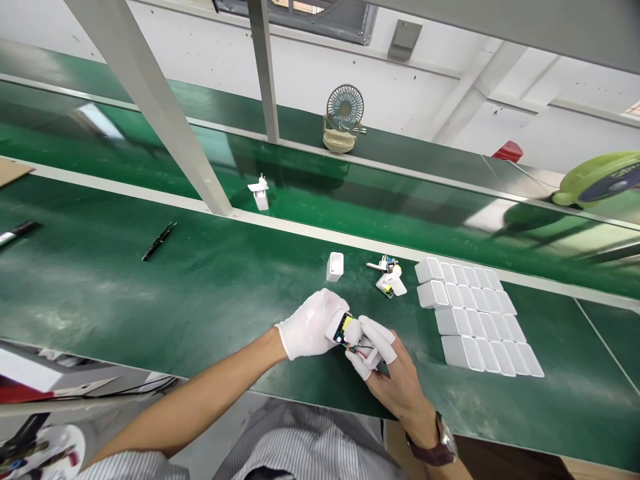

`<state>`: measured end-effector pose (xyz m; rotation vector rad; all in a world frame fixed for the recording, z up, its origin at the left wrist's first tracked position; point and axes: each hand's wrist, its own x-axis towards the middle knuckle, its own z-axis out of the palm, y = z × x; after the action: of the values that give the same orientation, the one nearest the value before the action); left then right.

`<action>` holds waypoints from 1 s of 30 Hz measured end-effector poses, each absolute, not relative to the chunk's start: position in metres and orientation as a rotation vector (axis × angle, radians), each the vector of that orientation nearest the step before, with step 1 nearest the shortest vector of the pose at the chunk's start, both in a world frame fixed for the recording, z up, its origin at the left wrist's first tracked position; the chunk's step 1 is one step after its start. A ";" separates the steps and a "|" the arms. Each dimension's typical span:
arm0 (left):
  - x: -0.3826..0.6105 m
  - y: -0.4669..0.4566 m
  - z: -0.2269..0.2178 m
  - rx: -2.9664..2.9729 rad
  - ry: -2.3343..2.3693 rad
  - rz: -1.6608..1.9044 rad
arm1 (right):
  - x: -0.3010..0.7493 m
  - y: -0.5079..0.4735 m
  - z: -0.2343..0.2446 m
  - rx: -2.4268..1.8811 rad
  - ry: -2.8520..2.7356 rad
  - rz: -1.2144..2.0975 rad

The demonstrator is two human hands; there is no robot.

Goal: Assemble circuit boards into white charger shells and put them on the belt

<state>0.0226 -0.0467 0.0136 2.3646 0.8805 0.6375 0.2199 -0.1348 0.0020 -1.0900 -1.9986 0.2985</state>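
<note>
While both hands meet low over the green bench [150,293], the gloved left hand [310,325] has its fingers clamped round a white casing holding a circuit board [343,327]; the right hand [387,363] pinches its wired end. Empty white shells [475,317] lie just beside in rows.

No readable text, label, brand or number anywhere; markings too small and blurred.

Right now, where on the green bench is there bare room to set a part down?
Bare mat lies between the black tweezers and the single white shell, left of the left hand. It is crowded right of the right hand: loose parts, rows of white shells.
</note>
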 end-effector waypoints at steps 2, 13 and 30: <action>0.022 -0.047 0.011 2.361 0.859 0.656 | 0.220 -0.135 0.002 -1.091 -1.998 0.306; 0.023 -0.045 0.004 2.413 0.798 0.726 | 0.217 -0.135 0.010 -1.090 -2.021 0.293; 0.028 -0.041 0.004 2.374 0.816 0.660 | 0.215 -0.132 0.012 -1.127 -2.041 0.234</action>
<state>0.0278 -0.0414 0.0045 2.3744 0.8160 0.6595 0.2150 -0.1321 0.0115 -1.1266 -2.0405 0.2340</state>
